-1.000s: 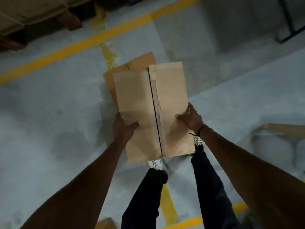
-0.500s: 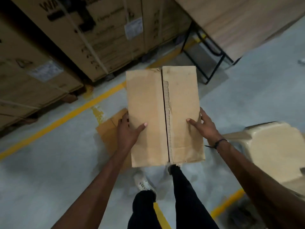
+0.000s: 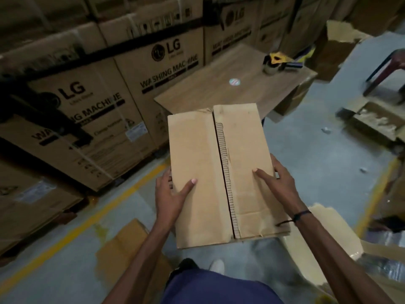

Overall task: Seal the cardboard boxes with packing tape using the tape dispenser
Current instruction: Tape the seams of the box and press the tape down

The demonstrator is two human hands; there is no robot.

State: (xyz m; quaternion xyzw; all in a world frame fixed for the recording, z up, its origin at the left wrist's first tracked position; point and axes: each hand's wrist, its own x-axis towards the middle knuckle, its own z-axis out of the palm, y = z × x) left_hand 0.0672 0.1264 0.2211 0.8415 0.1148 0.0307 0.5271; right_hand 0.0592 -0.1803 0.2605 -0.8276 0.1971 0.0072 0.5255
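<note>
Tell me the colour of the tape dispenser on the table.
Yellow and black, seen in the head view: tape dispenser at the far end of the wooden table.

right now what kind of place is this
Most likely a warehouse or stockroom: stacked LG washing machine cartons line the wall, a yellow floor line marks the concrete, and a tape dispenser sits on a wooden table.
</note>
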